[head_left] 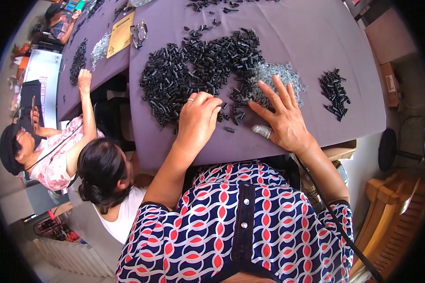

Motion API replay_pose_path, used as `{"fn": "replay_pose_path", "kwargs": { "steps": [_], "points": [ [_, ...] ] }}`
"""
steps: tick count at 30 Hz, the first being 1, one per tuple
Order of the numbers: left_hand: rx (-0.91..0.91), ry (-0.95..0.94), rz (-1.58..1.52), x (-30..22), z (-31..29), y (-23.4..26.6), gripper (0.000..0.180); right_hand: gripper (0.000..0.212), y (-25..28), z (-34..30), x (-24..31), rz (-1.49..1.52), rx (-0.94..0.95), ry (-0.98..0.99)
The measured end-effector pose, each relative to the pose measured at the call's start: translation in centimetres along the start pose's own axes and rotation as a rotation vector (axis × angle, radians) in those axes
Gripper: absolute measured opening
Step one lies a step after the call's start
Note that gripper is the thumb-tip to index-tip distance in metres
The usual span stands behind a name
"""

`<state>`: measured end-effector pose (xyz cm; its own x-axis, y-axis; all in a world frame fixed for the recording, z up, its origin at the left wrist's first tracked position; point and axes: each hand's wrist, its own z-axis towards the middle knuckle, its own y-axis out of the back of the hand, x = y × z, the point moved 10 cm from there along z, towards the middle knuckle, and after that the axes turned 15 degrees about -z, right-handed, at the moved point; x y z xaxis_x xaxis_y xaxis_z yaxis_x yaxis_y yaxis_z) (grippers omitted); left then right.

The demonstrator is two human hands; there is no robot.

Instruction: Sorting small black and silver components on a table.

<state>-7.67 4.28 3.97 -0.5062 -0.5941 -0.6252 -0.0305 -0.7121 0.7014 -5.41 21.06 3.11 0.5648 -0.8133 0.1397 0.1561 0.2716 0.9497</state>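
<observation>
A broad heap of small black tube-shaped pieces (167, 70) covers the table in front of me. My left hand (198, 118), with a ring on one finger, is at the heap's near edge. Its fingers are curled together in a pinch, and whatever may be between them is hidden. Beside the heap on the right lies a pile of small clear pieces (288, 78). Over that pile's near side my right hand (285, 120) is spread, fingers apart, its thumb wrapped in a pale silvery covering. One loose black piece (230, 129) lies between my hands.
A smaller pile of black pieces (335, 94) sits to the right on the purple-grey tablecloth (359, 61). Glasses (139, 34) and a yellow envelope (121, 35) lie at the far left. People (104, 174) sit close on my left. A wooden chair (387, 207) stands at the lower right.
</observation>
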Motion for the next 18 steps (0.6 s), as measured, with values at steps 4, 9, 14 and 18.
{"fn": "replay_pose_path", "kwargs": {
  "steps": [4,9,14,18],
  "points": [
    [-0.021,-0.015,-0.017,0.1,-0.2,0.2,0.013,0.049,-0.1,-0.9,0.5,0.002,0.046,0.030],
    [-0.069,0.017,-0.135,0.0,-0.2,0.3,0.012,0.048,0.7,-0.6,0.2,0.039,0.000,0.003],
    [-0.053,0.054,-0.182,0.0,-0.2,0.1,0.010,0.051,0.5,-0.3,0.7,0.041,0.004,0.023],
    [-0.064,0.058,-0.211,0.0,-0.5,0.3,0.010,0.056,-0.1,-0.9,1.1,0.045,0.050,0.080]
  ]
}}
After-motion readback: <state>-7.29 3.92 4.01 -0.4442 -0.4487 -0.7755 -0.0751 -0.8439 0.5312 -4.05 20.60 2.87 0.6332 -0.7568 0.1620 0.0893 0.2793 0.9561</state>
